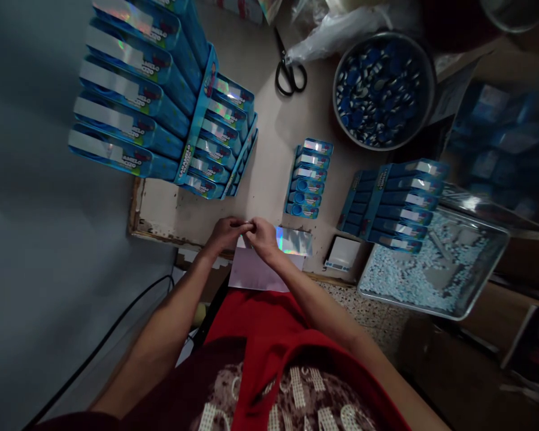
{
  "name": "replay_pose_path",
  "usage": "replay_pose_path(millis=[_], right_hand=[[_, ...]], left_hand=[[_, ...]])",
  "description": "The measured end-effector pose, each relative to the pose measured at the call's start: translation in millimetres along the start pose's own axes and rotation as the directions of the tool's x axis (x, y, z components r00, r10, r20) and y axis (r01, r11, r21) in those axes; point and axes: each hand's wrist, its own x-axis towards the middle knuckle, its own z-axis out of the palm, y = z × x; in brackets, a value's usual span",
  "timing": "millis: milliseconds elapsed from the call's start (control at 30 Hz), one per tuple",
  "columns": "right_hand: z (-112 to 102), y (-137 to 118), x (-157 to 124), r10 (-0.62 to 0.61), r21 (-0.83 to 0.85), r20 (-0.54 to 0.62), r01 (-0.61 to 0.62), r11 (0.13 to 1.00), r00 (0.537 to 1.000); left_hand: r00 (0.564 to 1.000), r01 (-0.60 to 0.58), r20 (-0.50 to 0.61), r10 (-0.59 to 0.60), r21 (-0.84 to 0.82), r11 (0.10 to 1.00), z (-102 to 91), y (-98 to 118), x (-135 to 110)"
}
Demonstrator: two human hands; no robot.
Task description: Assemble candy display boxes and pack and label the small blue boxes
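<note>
My left hand (227, 232) and my right hand (261, 237) meet fingertip to fingertip at the near edge of the low table (269, 149). Both are closed in a pinch on a small item too dim and tiny to name. Under and beside my right hand lies a shiny holographic strip (295, 240) on a white sheet (256, 270). A short row of small blue packets (309, 178) stands just beyond my hands.
Stacked blue display boxes (135, 90) fill the table's left, with a smaller set (218, 140) beside them. More blue boxes (399, 200) sit right. A round bowl of blue pieces (383, 90), scissors (288, 70), a small scale (344, 254) and a metal tray (435, 266) are nearby.
</note>
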Motion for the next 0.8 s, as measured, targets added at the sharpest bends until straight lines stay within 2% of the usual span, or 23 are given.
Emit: replay_pose_path(millis=[100,300,400,500,567,667,733,800], right_hand=[[3,-2,0,0.028,0.012,0.022,-0.028,1.000,0.999],[5,6,-4,0.102,0.274,-0.014,-0.094,0.957,0.995],[0,12,-5,0.120,0.386,0.069,-0.138,0.912,0.990],[-12,10,-13,0.127,0.481,0.102,-0.161,0.862,0.987],[-25,1,-22,0.183,0.583,0.023,-0.162,0.796,0.983],[-48,-15,-37,0.313,0.761,-0.109,-0.123,0.637,0.944],[-61,-23,-42,0.363,0.817,-0.149,-0.093,0.569,0.920],[-72,-27,-44,0.390,0.835,-0.151,-0.093,0.542,0.908]], left_hand=[[0.998,0.047,0.045,-0.045,-0.024,0.999,-4.5,-4,5],[0.985,0.047,0.168,-0.022,-0.147,0.988,-16.2,-11,7],[0.966,0.064,0.258,-0.010,-0.202,0.977,-17.6,-7,-1],[0.981,0.000,0.190,0.035,-0.185,0.983,-15.6,-1,-11],[0.987,-0.040,0.143,0.065,-0.172,0.984,-14.9,1,-17],[0.988,-0.092,0.111,0.105,-0.117,0.989,-16.4,6,-22],[0.983,-0.184,0.002,0.184,-0.008,0.983,-16.1,13,-25],[0.953,-0.256,-0.145,0.267,0.086,0.963,-10.8,24,-28]])
